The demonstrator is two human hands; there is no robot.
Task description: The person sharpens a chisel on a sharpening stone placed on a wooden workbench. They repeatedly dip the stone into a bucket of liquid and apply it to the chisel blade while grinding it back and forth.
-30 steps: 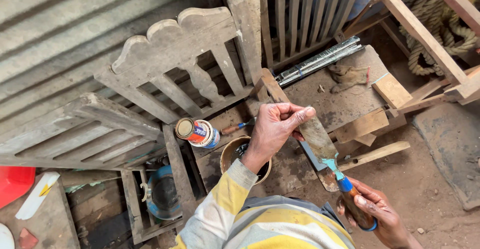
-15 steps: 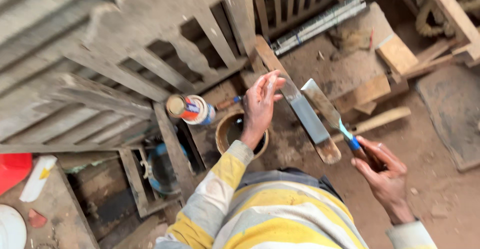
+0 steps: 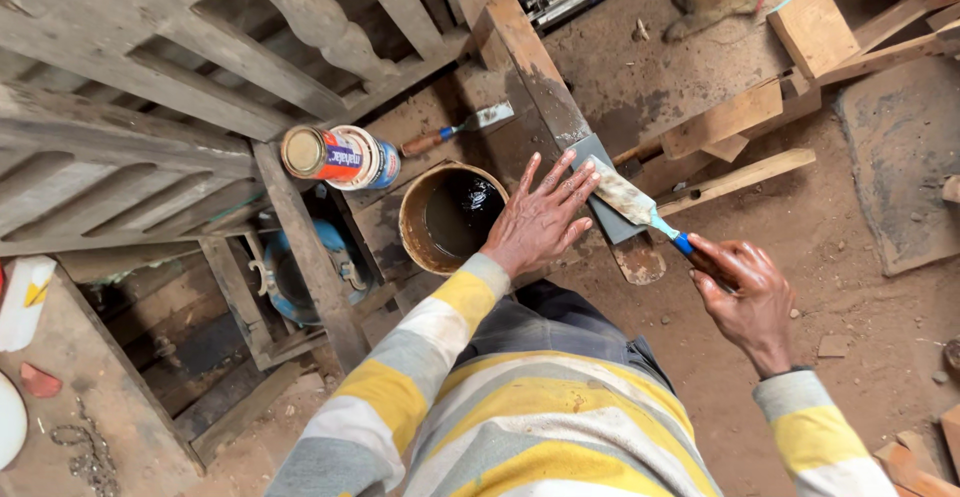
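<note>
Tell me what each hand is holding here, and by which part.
The right hand grips a putty knife by its handle. The left hand holds nothing; it presses flat on the wooden plank.

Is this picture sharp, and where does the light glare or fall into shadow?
Head view: sharp overall, in soft daylight with no hard shadows; the dark liquid in the bucket reflects a small glare; the gaps under the wooden frames at left are dim; the left hand and the putty knife show no blur.

Dirt floor (image 3: 860,287) carries it all: a brown bucket (image 3: 452,215) of dark liquid, a tipped tin can (image 3: 340,157) beside it, a small putty knife (image 3: 455,129), wood offcuts (image 3: 745,172) scattered nearby.
</note>
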